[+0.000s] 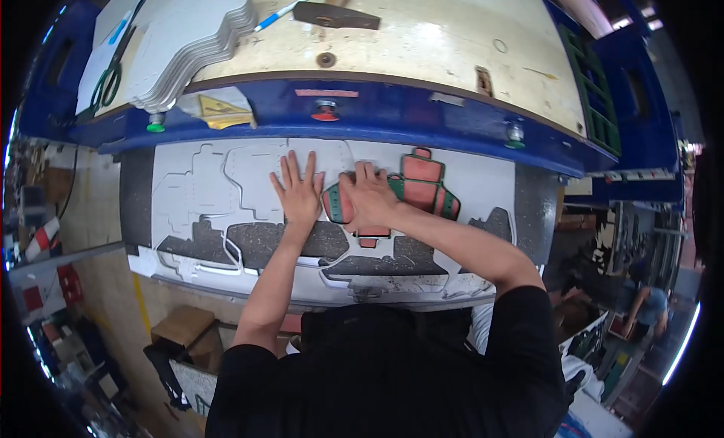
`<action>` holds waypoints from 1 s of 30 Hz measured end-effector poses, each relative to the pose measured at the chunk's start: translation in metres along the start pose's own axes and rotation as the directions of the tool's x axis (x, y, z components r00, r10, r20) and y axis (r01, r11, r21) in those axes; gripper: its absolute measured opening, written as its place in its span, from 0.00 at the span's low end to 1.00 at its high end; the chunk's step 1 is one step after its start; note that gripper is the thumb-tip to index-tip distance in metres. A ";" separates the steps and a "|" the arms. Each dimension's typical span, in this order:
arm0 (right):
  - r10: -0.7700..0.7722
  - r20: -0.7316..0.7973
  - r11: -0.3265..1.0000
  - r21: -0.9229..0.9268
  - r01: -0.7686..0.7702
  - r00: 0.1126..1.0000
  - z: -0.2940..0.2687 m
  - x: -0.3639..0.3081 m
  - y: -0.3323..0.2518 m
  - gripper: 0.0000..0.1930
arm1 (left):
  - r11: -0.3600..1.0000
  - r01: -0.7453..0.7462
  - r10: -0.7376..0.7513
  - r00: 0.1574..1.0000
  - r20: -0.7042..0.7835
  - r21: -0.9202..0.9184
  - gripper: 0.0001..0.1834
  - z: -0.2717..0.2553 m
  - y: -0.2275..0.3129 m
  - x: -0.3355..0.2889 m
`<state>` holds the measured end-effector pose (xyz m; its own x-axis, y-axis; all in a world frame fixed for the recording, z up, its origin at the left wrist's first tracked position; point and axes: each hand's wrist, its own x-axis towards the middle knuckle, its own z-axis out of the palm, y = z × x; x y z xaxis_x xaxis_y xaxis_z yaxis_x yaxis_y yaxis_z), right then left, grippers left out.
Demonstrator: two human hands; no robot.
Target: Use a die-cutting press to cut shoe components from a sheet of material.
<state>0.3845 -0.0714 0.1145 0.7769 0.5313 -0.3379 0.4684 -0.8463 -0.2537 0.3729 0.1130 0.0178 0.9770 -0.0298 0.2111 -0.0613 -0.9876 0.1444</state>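
My left hand (301,200) lies flat on a white cardboard sheet (483,174), its fingers spread and holding nothing. Just to its right, my right hand (371,199) rests palm down on a red and green cutting die (420,193), with the thumb apart from the fingers. The die lies on the sheet, and my hand hides its middle. Stamped outlines and cut lines mark the sheet's left part. Along its near side, cut-out gaps show the dark speckled bed (286,242) beneath.
A blue machine beam (400,117) with a red button (326,111) runs beyond the sheet. On the wooden top behind lie a hammer (336,16), a blue and white pen (290,8), stacked cut cardboard pieces (196,42) and green-handled scissors (107,84). Another person (647,306) is at far right.
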 end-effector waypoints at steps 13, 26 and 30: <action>-0.172 -0.262 0.878 0.397 0.268 0.950 -0.098 -0.175 0.023 0.51 | 0.993 0.022 -0.025 0.999 -0.029 -0.115 0.28 0.000 -0.016 -0.004; 0.914 -0.359 0.406 0.824 0.396 -0.190 0.002 -0.337 0.117 0.28 | -0.018 0.436 0.092 0.897 0.433 -0.900 0.13 -0.083 0.067 -0.126; 0.948 -0.163 0.289 0.796 0.532 -0.273 -0.005 -0.385 0.152 0.22 | 0.102 0.617 0.418 0.685 0.597 -0.780 0.16 -0.059 0.143 -0.171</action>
<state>0.1593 -0.4051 0.2107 0.3008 -0.9537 -0.0011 0.2142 0.0687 -0.9744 0.1845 -0.0139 0.0596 0.7657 -0.5247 -0.3720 0.4376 0.0012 0.8992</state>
